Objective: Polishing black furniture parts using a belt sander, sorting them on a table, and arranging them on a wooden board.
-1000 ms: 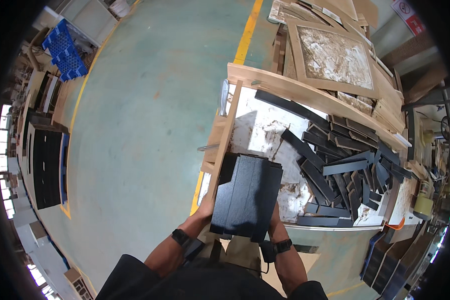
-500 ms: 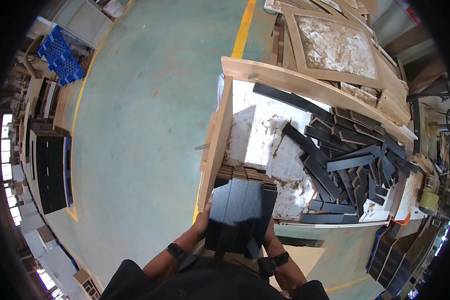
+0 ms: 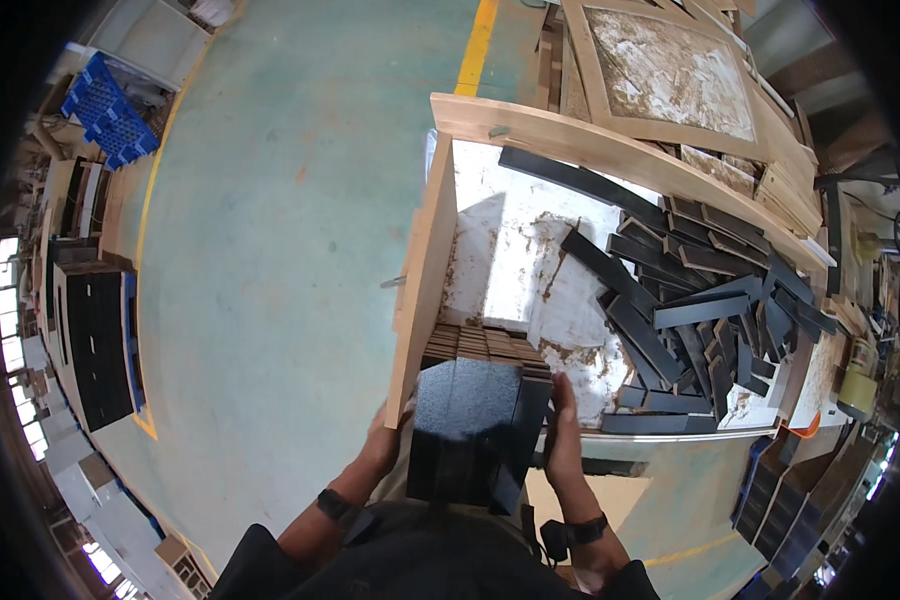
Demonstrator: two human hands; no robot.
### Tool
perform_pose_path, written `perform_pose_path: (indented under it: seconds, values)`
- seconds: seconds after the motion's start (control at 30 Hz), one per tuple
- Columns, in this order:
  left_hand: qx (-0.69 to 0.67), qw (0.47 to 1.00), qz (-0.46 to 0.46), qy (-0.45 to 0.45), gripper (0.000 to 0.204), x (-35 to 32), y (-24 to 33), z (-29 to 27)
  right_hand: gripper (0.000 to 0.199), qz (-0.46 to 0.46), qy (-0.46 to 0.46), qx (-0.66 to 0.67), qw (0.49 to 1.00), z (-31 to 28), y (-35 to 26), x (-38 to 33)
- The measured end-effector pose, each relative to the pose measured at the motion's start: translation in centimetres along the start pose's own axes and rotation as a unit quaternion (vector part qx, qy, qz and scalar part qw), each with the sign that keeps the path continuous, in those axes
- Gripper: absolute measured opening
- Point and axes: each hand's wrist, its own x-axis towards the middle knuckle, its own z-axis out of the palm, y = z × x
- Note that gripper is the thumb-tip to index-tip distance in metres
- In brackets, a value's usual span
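Note:
A tight block of dark-faced wooden strips (image 3: 465, 410), with brown edges at its far end, lies close in front of my body at the near left corner of a wooden-sided bin. My right hand (image 3: 564, 425) stands along the block's right side, its fingers stretched forward and not wrapped round it. I cannot make out whether the palm touches the strips. On the other side, my left hand (image 3: 382, 440) is beside the block, at the near end of the bin's left side board (image 3: 428, 270). Its fingers are mostly hidden behind the board and block.
Loose dark strips (image 3: 685, 300) lie jumbled on the bin's right, over a dirty white bottom (image 3: 510, 250). A raised board (image 3: 620, 160) bounds its far side. Beyond are scrap wooden panels (image 3: 670, 75). Left across the green floor stand a dark stack (image 3: 100, 345) and a blue pallet (image 3: 110, 110).
My right hand has come up and forward, from low at the block's near right to along its right side, fingers now showing. The view has shifted slightly; the block stays in the same corner.

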Motion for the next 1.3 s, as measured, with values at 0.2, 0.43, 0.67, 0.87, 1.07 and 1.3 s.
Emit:
perform_pose_path:
  seconds: [0.2, 0.43, 0.67, 0.87, 1.07, 1.3]
  values:
    - [-0.176, 0.961, -0.177, 0.118, 0.059, -6.1, -2.1, -2.1, 0.083, -0.121, -0.058, -0.219, 0.966, 1.5, -7.2, -1.8]
    - [-0.019, 0.945, -0.224, -0.237, 0.06, -11.9, -1.7, 4.3, 0.073, 0.006, -0.245, -0.24, 0.939, -2.2, -12.8, 8.9]
    - [-0.364, 0.917, -0.154, -0.056, 0.06, -10.5, -3.3, 12.7, 0.069, 0.005, -0.445, -0.15, 0.883, 0.1, -5.8, 19.5]
    - [-0.567, 0.818, -0.089, 0.036, 0.06, -7.4, -3.5, 16.7, 0.068, -0.04, -0.484, -0.267, 0.832, 0.6, -6.0, 19.4]
    - [-0.657, 0.749, -0.053, 0.066, 0.06, -5.1, -3.1, 17.7, 0.071, -0.055, -0.493, -0.276, 0.823, 1.2, -6.9, 18.5]
    - [-0.691, 0.718, -0.024, 0.081, 0.06, -4.8, -2.5, 17.8, 0.075, 0.048, -0.501, -0.218, 0.836, 1.2, -6.5, 19.1]
